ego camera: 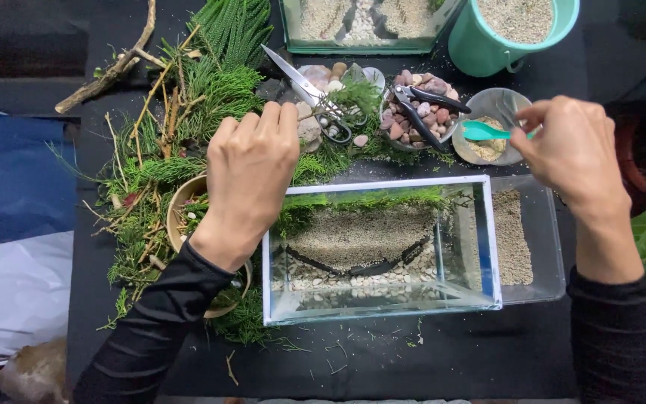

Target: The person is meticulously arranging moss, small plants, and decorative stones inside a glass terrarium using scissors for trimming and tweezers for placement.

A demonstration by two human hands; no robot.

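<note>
A rectangular glass tank (480, 247) sits in front of me, holding sand, white pebbles, a dark curved strip and a band of green moss along its far wall. My left hand (252, 176) hovers over the tank's far left corner, fingers curled down among green sprigs (338, 97); whether it grips any is hidden. My right hand (570, 150) is to the right of the tank, pinching the handle of a small teal spoon (484, 132). The spoon's bowl rests in a clear cup of sand (517, 101).
Scissors (304, 86) and black pliers (420, 108) lie by a dish of coloured stones (394, 127). A teal bucket of sand (480, 49) and a second glass tank (360, 45) stand behind. Evergreen cuttings (181, 150), twigs and a wooden bowl (177, 202) crowd the left.
</note>
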